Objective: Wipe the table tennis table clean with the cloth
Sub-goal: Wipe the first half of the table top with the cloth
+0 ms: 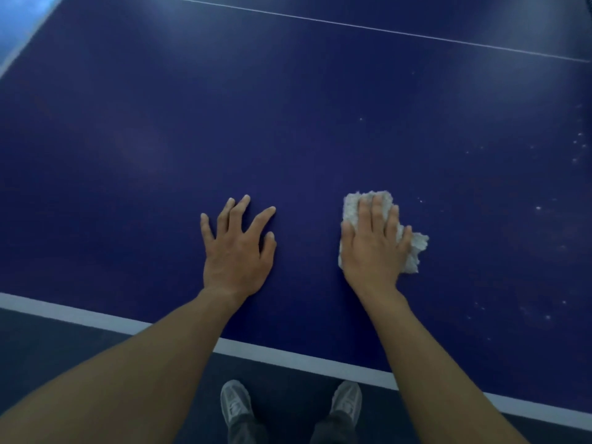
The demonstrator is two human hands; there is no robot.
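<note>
Head view, counted first: one table tennis table [288, 123], dark blue and filling most of the picture; one cloth [416, 251], white and crumpled; two bare hands; two pale sports shoes. Right hand [371, 251] laid flat on top of the cloth, fingers straight and close together, pressing down rather than clutching, with no finger seen curled round the fabric. Cloth directly beneath that palm and those fingers, touching the tabletop, fluffy edges showing beyond the fingertips, along the thumb side and, most of all, past the little-finger side. Left hand [238, 251] near, to the left of the cloth hand and apart from it, palm down on bare tabletop, fingers straight and spread, holding nothing. Many white specks [538, 207] scattered on the blue surface to the right of the cloth hand, a few just off its little-finger side, others well apart near the picture's edge. Thin white line [352, 25] far beyond both sets of fingertips. Broad white edge band [96, 315] behind both wrists, crossed by both forearms. Dark grey floor [48, 341] on the near side of that band, with the left shoe [235, 403] and the right shoe [347, 400] standing between the two forearms.
</note>
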